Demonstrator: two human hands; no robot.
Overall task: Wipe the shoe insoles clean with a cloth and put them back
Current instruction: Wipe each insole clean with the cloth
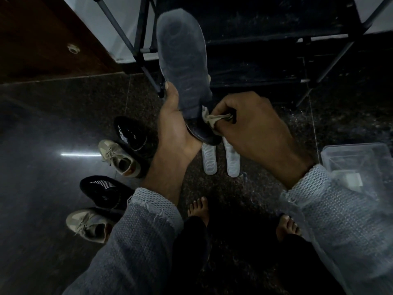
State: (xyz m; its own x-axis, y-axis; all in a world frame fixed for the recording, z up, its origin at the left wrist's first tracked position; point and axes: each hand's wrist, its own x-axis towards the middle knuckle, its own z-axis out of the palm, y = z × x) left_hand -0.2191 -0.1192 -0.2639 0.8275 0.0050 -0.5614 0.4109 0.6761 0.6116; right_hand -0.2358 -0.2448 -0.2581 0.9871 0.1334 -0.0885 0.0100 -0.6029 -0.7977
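While hands grip insole (182,67) and cloth (213,120), shoes (119,158) left, rack (255,50) behind

Dim light. Left hand (172,122) grips a grey insole (182,60) near its heel, toe end pointing up and away. Right hand (251,122) pinches a pale cloth (212,119) against the insole's heel edge. Two white insoles (221,160) lie side by side on the dark floor (42,124) below. Four shoes (119,158) in a row at left: two black, two beige. Black shoe rack (276,50) behind. Clear plastic box (359,158) at right.
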